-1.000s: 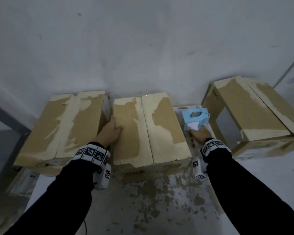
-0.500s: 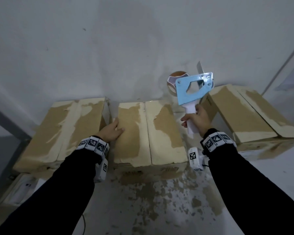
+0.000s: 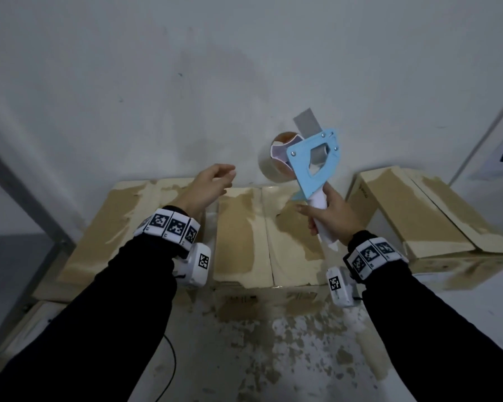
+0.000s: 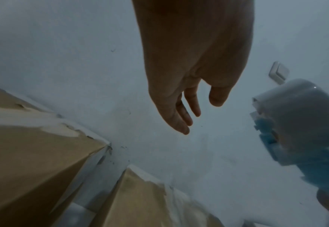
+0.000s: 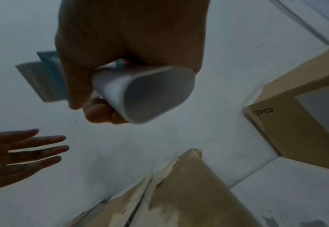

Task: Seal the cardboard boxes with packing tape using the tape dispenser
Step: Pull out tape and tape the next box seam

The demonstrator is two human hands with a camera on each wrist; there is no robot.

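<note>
Three cardboard boxes with torn, pale-patched tops stand against the wall: a left box (image 3: 108, 227), a middle box (image 3: 253, 236) and a right box (image 3: 413, 216). My right hand (image 3: 331, 216) grips the white handle (image 5: 146, 95) of a light-blue tape dispenser (image 3: 314, 161), raised above the middle box's far right corner; its tape roll (image 3: 276, 161) faces the wall and a grey tape end (image 3: 307, 120) sticks up. My left hand (image 3: 209, 187) hovers open above the gap between the left and middle boxes, fingers extended toward the dispenser, holding nothing. The open left hand (image 4: 184, 107) also shows in the left wrist view.
The boxes sit on a white surface (image 3: 244, 358) stained with brown patches. A grey wall (image 3: 186, 82) rises directly behind them. A metal frame bar (image 3: 21, 198) runs along the left. A wall switch (image 4: 279, 74) shows beyond the dispenser.
My right hand lifted the dispenser from between the middle and right boxes up into the air. My left hand left the middle box's left edge and rose, open, toward the dispenser.
</note>
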